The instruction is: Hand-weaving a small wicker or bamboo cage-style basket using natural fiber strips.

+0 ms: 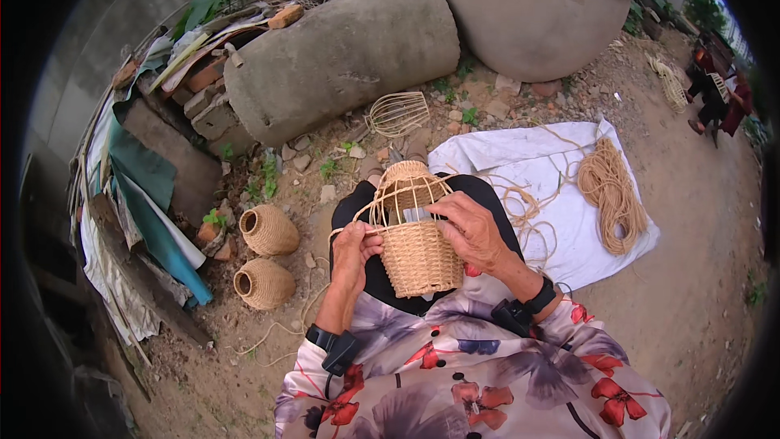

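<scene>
A person sits on the ground with a half-woven basket (414, 248) in the lap. Its lower part is tightly woven rope, and its far part is bare wire ribs. The left hand (353, 250) is closed around a strand of rope at the basket's left side. The right hand (471, 232) rests on the basket's right side, fingers curled over the ribs, holding it. Two finished woven baskets (266, 256) lie on the dirt to the left. A bare wire frame (398, 112) lies farther away. A coil of rope (611, 189) sits on a white cloth (504, 154) to the right.
</scene>
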`<move>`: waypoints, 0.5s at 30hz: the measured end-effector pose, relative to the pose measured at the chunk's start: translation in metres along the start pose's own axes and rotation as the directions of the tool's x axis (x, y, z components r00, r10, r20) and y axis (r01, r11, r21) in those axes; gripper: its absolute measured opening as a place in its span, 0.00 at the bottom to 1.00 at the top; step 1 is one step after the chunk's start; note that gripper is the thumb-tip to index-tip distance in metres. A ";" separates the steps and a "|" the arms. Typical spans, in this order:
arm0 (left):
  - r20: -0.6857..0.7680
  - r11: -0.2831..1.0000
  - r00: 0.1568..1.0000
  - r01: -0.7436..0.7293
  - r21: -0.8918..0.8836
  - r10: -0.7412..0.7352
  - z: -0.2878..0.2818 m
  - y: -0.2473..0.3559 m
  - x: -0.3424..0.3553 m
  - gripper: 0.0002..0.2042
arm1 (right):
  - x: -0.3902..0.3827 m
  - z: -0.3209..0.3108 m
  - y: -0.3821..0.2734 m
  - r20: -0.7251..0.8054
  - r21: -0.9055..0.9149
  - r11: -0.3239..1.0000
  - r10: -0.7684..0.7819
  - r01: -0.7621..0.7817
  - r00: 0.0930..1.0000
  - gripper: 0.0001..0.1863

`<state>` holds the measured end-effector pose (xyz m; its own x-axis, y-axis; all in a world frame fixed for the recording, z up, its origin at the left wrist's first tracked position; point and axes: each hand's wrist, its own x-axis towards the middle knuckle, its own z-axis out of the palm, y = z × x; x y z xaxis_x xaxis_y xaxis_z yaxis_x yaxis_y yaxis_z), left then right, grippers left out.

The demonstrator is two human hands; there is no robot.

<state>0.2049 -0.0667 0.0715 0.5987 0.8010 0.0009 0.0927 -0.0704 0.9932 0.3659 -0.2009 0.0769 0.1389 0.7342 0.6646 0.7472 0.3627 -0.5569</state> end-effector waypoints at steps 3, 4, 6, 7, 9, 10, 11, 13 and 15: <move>-0.016 1.000 1.000 0.010 0.015 -0.010 -0.007 0.003 0.005 0.12 | -0.002 0.014 -0.007 0.117 -0.099 0.988 -0.105 0.117 0.988 0.19; -0.022 1.000 1.000 0.017 0.017 -0.016 -0.011 0.005 0.009 0.12 | -0.002 0.014 -0.009 0.156 -0.174 0.977 -0.097 0.124 0.983 0.20; -0.037 0.999 0.999 0.033 0.012 -0.033 -0.020 0.010 0.017 0.12 | -0.005 0.015 -0.011 0.197 -0.251 0.959 -0.081 0.130 0.977 0.21; -0.058 0.999 0.997 0.048 -0.006 -0.049 -0.027 0.012 0.023 0.12 | -0.006 0.016 -0.011 0.198 -0.300 0.940 -0.104 0.161 0.975 0.22; -0.104 0.997 0.993 0.053 -0.049 -0.058 -0.038 0.014 0.032 0.12 | -0.003 0.017 -0.014 0.206 -0.341 0.918 -0.137 0.202 0.969 0.23; -0.110 0.997 0.992 0.052 -0.051 -0.057 -0.035 0.014 0.042 0.12 | 0.000 0.019 -0.017 0.212 -0.352 0.918 -0.113 0.183 0.971 0.22; -0.065 0.999 0.998 0.009 0.045 -0.006 -0.030 0.013 0.053 0.13 | 0.004 0.022 -0.021 0.224 -0.357 0.917 -0.098 0.175 0.970 0.21; -0.005 0.989 0.999 -0.041 0.140 0.042 -0.018 0.008 0.063 0.13 | 0.010 0.021 -0.020 0.254 -0.342 0.926 -0.073 0.161 0.964 0.19; 0.074 0.736 0.932 -0.327 0.593 0.354 -0.007 0.004 0.060 0.12 | 0.012 0.019 -0.016 0.275 -0.334 0.933 -0.037 0.131 0.961 0.16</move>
<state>0.2357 -0.0147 0.0764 0.6499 0.6777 0.3440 0.3447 -0.6662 0.6613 0.3433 -0.1872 0.0850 -0.0728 0.8500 0.5218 0.9327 0.2434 -0.2663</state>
